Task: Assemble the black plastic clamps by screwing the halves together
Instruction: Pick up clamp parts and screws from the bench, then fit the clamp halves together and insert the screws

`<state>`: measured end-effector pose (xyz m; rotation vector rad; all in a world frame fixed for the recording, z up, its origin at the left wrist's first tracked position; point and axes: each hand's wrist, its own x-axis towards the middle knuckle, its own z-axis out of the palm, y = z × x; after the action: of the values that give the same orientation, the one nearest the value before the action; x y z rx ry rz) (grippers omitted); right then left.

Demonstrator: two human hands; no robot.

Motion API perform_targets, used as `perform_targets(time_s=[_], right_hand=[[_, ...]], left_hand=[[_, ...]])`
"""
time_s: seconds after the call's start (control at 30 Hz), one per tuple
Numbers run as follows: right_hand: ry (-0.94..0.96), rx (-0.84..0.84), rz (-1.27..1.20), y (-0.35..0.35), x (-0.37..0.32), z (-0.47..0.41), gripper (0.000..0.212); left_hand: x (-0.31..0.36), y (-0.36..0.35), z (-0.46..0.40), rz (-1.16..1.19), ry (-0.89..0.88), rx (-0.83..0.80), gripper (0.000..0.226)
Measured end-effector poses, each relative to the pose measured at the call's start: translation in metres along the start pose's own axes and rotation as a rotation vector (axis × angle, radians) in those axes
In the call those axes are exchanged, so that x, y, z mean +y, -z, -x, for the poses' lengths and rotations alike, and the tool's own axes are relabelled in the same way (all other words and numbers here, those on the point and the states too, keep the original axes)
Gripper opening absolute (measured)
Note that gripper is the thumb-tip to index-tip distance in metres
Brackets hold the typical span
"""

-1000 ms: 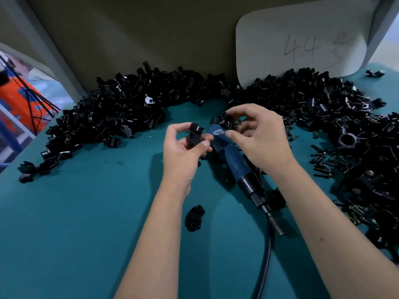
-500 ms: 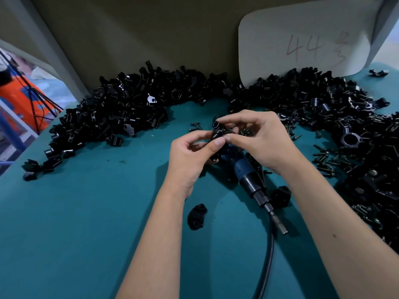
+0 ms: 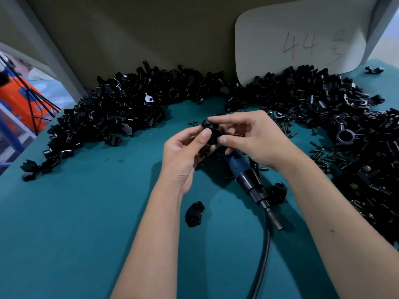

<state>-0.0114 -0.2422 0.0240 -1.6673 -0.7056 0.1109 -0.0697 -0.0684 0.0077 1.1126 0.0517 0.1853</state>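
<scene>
Both hands pinch one black clamp (image 3: 212,134) together: left hand (image 3: 183,152) and right hand (image 3: 257,139) fingers curled round it. Blue electric screwdriver (image 3: 241,169) lies on the tabletop (image 3: 75,212) underneath.

Two black clamp halves (image 3: 211,132) pressed together, held above teal table. Loose half (image 3: 195,214) lies flat nearer. Assembled ring clamp (image 3: 344,137) at right pile.

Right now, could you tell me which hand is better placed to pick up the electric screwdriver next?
Probably the right hand: it hovers directly above the blue screwdriver, while the left hand sits beside it, gripping the clamp.
</scene>
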Motion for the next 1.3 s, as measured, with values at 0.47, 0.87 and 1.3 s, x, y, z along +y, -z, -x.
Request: perform_targets(time_s=[0.47,0.87,1.3], right_hand=[[-0.403,-0.009,0.779,0.059,-0.024,0.013,0.028],[-0.689,0.295,0.727,0.071,-0.005,0.019,0.024],[-0.775,0.209,0.795,0.041,-0.004,0.007,0.007]], left_hand=[[0.002,-0.001,-0.002,0.0,0.032,0.139,0.011],[-0.003,-0.009,0.0,0.016,0.059,0.132,0.003],[-0.01,-0.007,-0.002,-0.006,0.033,0.077,0.021]])
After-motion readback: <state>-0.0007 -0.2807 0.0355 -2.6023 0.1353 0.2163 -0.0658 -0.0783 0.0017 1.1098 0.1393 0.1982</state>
